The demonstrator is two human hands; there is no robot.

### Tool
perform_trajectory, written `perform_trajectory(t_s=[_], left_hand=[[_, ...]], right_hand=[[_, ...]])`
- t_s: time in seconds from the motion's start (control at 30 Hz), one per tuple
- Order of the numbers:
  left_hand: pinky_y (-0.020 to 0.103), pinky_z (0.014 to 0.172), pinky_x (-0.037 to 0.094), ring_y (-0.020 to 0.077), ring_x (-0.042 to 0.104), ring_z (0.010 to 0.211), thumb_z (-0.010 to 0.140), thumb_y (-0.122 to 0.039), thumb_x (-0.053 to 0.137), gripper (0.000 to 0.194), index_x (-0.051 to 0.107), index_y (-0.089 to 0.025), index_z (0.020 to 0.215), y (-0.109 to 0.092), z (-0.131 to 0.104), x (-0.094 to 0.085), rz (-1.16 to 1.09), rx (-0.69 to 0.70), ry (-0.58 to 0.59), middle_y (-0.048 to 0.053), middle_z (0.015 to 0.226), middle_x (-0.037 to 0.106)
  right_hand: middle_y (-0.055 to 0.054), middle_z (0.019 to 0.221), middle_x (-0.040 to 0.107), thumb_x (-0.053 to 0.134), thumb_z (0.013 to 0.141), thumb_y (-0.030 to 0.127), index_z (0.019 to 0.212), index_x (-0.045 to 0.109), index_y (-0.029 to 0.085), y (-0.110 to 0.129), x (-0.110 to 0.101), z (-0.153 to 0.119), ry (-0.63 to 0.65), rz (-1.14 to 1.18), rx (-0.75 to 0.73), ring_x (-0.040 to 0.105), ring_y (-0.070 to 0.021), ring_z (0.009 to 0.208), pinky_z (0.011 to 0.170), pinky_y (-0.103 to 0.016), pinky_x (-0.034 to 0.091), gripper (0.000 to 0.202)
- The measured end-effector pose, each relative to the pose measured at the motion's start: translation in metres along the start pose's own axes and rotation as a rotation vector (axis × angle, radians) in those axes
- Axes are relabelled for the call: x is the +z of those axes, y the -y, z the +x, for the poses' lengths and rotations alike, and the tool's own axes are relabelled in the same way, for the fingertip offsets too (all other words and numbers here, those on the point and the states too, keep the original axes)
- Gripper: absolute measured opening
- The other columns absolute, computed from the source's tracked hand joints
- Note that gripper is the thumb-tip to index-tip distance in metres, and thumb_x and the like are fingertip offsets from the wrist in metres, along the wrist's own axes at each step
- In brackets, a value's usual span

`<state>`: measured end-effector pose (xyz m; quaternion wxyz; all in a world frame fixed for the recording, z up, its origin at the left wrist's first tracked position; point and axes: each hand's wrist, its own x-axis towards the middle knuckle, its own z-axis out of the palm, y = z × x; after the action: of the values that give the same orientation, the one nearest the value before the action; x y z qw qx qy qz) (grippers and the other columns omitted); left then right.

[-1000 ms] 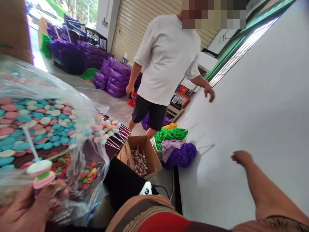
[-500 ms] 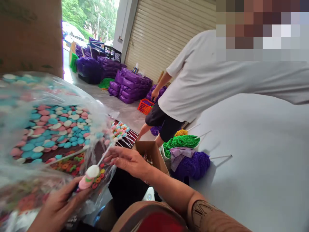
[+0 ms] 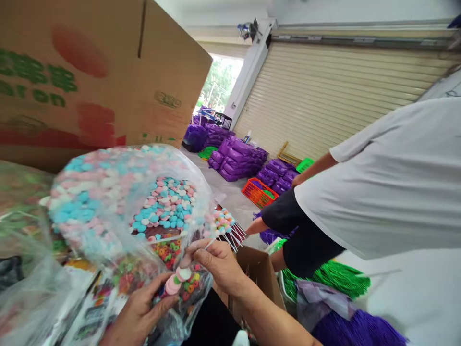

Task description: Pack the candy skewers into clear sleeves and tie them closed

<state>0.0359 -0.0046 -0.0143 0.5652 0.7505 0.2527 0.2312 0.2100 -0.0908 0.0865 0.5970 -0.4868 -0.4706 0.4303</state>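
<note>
My left hand point(image 3: 144, 307) grips a candy skewer point(image 3: 173, 285) of pink, green and white pieces between thumb and fingers. Just beyond its white end, my right hand point(image 3: 223, 264) is closed in a pinch, and a thin white stick shows at its fingers. What lies between those fingertips is partly hidden. Behind both hands stands a large clear plastic bag point(image 3: 97, 211) of pink, white and blue candies. Small coloured candy rings point(image 3: 190, 287) lie by the hands, under clear plastic. Finished-looking candy skewers point(image 3: 224, 222) rest with their white sticks pointing toward the right.
A big cardboard box point(image 3: 118, 96) rises at the back left. An opened carton point(image 3: 257, 269) stands right of my hands. A person in a white shirt point(image 3: 396, 182) bends at the right, near green strands point(image 3: 342, 278). Purple packages point(image 3: 237, 156) and an orange crate point(image 3: 258, 192) are farther off.
My right hand has gone from spread fingers to a pinch close to the skewer's white end. The view has swung left and up, and the person appears farther right.
</note>
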Motion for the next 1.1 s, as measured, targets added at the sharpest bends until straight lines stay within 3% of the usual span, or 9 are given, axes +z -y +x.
perform_trajectory(t_s=[0.1,0.2,0.37,0.5,0.67,0.8,0.93,1.03,1.1], left_hand=[[0.038,0.097,0.061,0.0315,0.074,0.113,0.078,-0.071,0.066,0.063,0.079,-0.025,0.12,0.011,-0.006,-0.001,-0.034,0.03,-0.104,0.005,0.112,0.082],[0.039,0.097,0.061,0.03,0.075,0.11,0.083,-0.063,0.066,0.054,0.077,-0.029,0.124,0.014,-0.005,-0.003,0.035,0.068,-0.129,0.004,0.114,0.082],[0.038,0.095,0.06,0.0275,0.075,0.11,0.094,-0.042,0.061,0.041,0.07,-0.025,0.13,-0.012,-0.009,-0.012,0.323,0.075,-0.179,0.007,0.122,0.079],[0.04,0.095,0.056,0.0297,0.073,0.112,0.093,-0.033,0.067,0.041,0.065,-0.021,0.132,-0.028,-0.017,-0.021,0.673,0.104,-0.23,0.014,0.121,0.076],[0.039,0.091,0.054,0.0282,0.072,0.109,0.094,-0.017,0.062,0.048,0.057,-0.018,0.142,-0.031,-0.03,-0.022,0.951,0.164,-0.181,0.015,0.119,0.075],[0.042,0.093,0.052,0.0271,0.071,0.104,0.097,-0.011,0.051,0.048,0.055,-0.015,0.144,-0.038,-0.032,-0.016,1.11,0.214,-0.215,0.013,0.105,0.075],[0.058,0.117,0.039,0.027,0.067,0.117,0.1,-0.013,0.047,0.044,0.056,-0.018,0.143,-0.052,-0.026,-0.01,1.128,0.285,-0.307,0.011,0.108,0.077],[0.06,0.125,0.03,0.0278,0.056,0.139,0.099,-0.014,0.052,0.041,0.059,-0.023,0.138,-0.065,-0.032,0.002,1.029,0.417,-0.418,0.011,0.135,0.07],[0.055,0.125,0.033,0.0258,0.055,0.14,0.098,-0.017,0.057,0.037,0.062,-0.027,0.133,-0.07,-0.041,0.013,0.874,0.515,-0.526,0.008,0.138,0.068]], right_hand=[[-0.002,0.074,0.077,0.076,0.086,0.053,0.096,0.08,0.021,-0.014,0.011,0.008,-0.006,0.073,0.028,0.07,-0.0159,0.069,0.078,-0.031,0.056,0.034],[-0.003,0.075,0.077,0.076,0.086,0.055,0.093,0.082,0.021,-0.033,0.014,0.016,0.013,0.035,0.054,0.072,-0.0184,0.076,0.084,-0.034,0.056,0.035],[-0.004,0.09,0.078,0.084,0.074,0.057,0.081,0.081,0.024,-0.033,0.001,0.014,-0.155,-0.213,-0.019,0.068,-0.0181,0.083,0.079,-0.032,0.055,0.034],[0.002,0.06,0.065,0.09,0.067,0.053,0.073,0.077,0.021,-0.024,-0.011,0.004,-0.127,-0.171,0.185,0.055,-0.0108,0.056,0.056,-0.025,0.046,0.035],[0.0,0.065,0.072,0.092,0.064,0.05,0.075,0.076,0.02,-0.034,-0.007,-0.007,-0.036,-0.14,0.396,0.064,-0.0128,0.06,0.061,-0.027,0.054,0.036],[-0.001,0.069,0.074,0.086,0.07,0.054,0.089,0.077,0.021,-0.045,-0.009,-0.016,-0.044,-0.203,0.395,0.063,-0.0138,0.059,0.057,-0.028,0.052,0.039],[0.0,0.06,0.065,0.077,0.08,0.053,0.068,0.072,0.019,-0.051,-0.016,-0.026,0.01,-0.264,0.335,0.054,-0.0115,0.057,0.057,-0.026,0.047,0.037],[0.001,0.058,0.061,0.078,0.079,0.053,0.074,0.072,0.02,-0.053,-0.019,-0.032,-0.021,0.0,0.379,0.051,-0.0112,0.054,0.055,-0.026,0.044,0.034],[0.003,0.057,0.058,0.079,0.077,0.053,0.077,0.07,0.02,-0.055,-0.022,-0.035,-0.018,0.167,0.391,0.051,-0.0111,0.052,0.054,-0.026,0.043,0.034]])
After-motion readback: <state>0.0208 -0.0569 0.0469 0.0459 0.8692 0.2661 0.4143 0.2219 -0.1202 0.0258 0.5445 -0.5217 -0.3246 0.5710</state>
